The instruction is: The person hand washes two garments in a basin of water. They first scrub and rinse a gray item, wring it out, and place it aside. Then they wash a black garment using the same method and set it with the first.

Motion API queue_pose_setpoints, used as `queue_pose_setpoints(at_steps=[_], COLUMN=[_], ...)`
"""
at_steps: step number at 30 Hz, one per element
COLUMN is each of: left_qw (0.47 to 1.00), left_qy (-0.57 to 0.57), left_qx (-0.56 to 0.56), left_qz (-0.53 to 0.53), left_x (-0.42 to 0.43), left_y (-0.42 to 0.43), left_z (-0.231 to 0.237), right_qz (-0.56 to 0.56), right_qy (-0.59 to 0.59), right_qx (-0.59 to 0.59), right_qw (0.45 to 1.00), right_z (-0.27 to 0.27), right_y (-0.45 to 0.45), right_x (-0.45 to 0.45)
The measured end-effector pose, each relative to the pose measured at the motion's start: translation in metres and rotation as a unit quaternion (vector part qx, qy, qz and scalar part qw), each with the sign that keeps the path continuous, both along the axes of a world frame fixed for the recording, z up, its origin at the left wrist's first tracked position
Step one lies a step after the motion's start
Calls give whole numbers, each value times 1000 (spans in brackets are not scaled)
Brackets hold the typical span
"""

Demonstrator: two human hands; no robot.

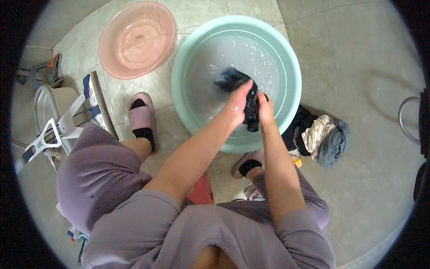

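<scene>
A wet black cloth point(251, 109) is bunched between my two hands above a mint-green plastic basin point(292, 80). My left hand point(238, 105) grips it from the left side, with a loose end of the cloth trailing toward the water. From the right, my right hand point(266, 107) presses against the same cloth, its fingers partly hidden behind it. Cloudy, sudsy water point(208, 77) fills the lower part of the basin, with small bubbles on its surface. What kind of garment the cloth is, I cannot tell.
A pink translucent basin point(107, 43) stands at the upper left. Right of the green basin lies a pile of clothes point(324, 138) on the tiled floor. A flat mop point(97, 101) and a white bucket point(65, 94) stand at left. My slippered foot point(141, 114) is beside the basin.
</scene>
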State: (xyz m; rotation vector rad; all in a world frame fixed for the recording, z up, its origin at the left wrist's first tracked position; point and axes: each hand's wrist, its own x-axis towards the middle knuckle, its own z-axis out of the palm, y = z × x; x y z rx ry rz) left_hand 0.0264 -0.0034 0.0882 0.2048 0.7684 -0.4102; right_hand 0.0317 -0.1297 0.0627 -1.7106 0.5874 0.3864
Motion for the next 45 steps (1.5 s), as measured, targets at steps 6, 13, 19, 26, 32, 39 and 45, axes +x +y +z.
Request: queue_pose_setpoints(at_steps=[6, 13, 19, 26, 32, 39, 45], left_qw=[993, 990, 983, 988, 993, 997, 983], left_qy=[-102, 30, -12, 11, -24, 12, 53], left_qx=[-41, 135, -181, -152, -78, 79, 152], left_qz=[-53, -39, 13, -27, -83, -18, -85], left_x=[19, -2, -27, -37, -32, -25, -16], left_y=[41, 51, 54, 28, 41, 11, 20], left_z=[1, -54, -88, -80, -87, -56, -50], right_qz=[206, 114, 277, 311, 287, 188, 202], right_qy=[-24, -99, -214, -84, -314, -125, -56], right_qx=[115, -57, -328, -342, -340, -406, -366], right_qw=[971, 987, 877, 882, 839, 886, 907], right_z=[70, 22, 65, 33, 40, 30, -5], right_y=[22, 32, 85, 84, 96, 70, 46], right_x=[-36, -15, -38, -40, -64, -17, -29])
